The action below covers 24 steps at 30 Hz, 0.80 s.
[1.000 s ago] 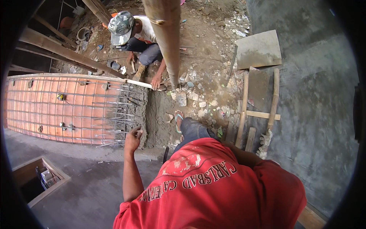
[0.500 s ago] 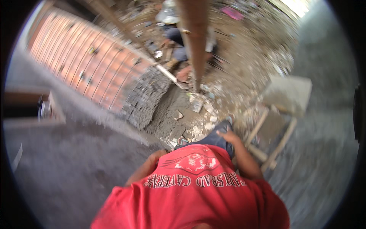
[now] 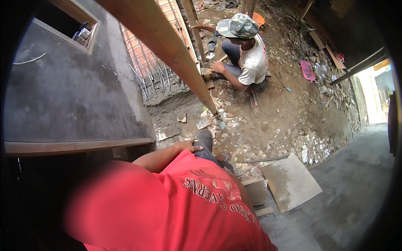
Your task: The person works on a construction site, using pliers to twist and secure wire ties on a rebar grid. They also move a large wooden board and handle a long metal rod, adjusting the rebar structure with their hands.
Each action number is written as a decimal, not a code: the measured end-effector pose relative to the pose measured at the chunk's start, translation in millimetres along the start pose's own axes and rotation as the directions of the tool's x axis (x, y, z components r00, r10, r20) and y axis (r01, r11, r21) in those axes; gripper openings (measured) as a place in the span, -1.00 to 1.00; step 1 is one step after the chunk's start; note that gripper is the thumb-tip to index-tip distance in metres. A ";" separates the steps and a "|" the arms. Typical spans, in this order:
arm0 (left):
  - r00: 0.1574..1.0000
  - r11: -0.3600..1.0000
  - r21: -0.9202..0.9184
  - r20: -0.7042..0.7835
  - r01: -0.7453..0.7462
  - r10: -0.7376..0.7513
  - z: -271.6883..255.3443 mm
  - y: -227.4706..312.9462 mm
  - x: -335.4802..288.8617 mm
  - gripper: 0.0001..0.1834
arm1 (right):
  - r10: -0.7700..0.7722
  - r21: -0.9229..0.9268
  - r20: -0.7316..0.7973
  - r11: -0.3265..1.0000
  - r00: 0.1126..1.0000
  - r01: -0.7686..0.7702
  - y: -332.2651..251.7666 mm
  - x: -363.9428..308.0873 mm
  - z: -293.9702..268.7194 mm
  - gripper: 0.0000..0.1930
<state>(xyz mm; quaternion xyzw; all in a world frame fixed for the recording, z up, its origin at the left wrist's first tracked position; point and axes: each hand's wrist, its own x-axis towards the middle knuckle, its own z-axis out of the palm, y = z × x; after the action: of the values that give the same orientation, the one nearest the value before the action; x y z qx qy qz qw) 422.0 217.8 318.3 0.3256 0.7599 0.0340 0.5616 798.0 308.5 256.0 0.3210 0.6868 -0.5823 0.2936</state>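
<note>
My left hand [image 3: 190,146] rests on my dark trouser leg [image 3: 202,141] near the knee. Its fingers lie along the cloth and grip no object. My right hand is out of sight behind the red shirt [image 3: 197,201] and my body. Below the knee, part of a sandalled foot [image 3: 224,157] shows on the rubble. Ahead, a co-worker [image 3: 251,58] in a camouflage cap and white shirt crouches on the dirt. One of that person's hands is by a small wooden block [image 3: 207,72]; the other reaches to an upright wooden post [image 3: 193,29].
A thick bamboo pole [image 3: 167,50] slants across the view down to the rubble. Behind it lies a rebar grid [image 3: 142,50] by wet grey concrete [image 3: 176,108]. A dark wall [image 3: 75,92] stands at left. To the right are a flat board [image 3: 291,182] and an orange bucket [image 3: 258,19].
My view has swung toward the right, bringing the crouching co-worker into clear sight. My left hand now shows on the knee. My right hand, earlier seen on the leg, is hidden.
</note>
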 end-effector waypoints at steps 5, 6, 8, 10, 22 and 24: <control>0.996 0.998 0.056 0.084 -0.007 0.003 21.1 127.3 23.1 0.22 | 0.004 0.095 -0.109 0.995 0.994 0.006 68.6 -46.3 -38.1 -0.44; 1.000 0.996 0.087 0.003 -0.015 0.014 28.0 151.9 27.5 0.18 | 0.001 0.115 -0.137 0.993 0.991 0.015 82.3 -54.8 -47.3 -0.45; 0.990 0.989 0.054 -0.010 -0.139 0.140 35.8 196.5 48.1 0.15 | -0.030 -0.025 -0.208 0.999 0.978 0.025 118.1 -70.3 -69.6 -0.48; 0.987 0.977 -0.141 -0.058 -0.157 0.150 33.1 244.7 61.1 0.10 | -0.036 -0.478 -0.281 0.872 0.959 -0.107 160.6 -89.3 -97.3 -0.66; 0.994 0.995 0.014 0.040 -0.104 0.103 25.3 406.0 334.4 -0.45 | 0.634 0.845 -0.379 0.535 0.674 -0.028 347.5 -192.0 -405.4 -0.42; 0.986 0.979 0.132 -0.026 -0.159 0.163 12.6 490.3 364.2 -0.49 | 0.611 0.761 -0.317 0.620 0.726 -0.190 345.2 -206.0 -445.0 -0.61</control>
<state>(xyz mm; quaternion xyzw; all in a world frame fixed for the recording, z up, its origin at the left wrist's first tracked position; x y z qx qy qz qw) 599.8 793.1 215.6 0.4211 0.7417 0.0359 0.5208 1183.2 767.9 271.6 0.7097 0.3810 -0.5881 0.0725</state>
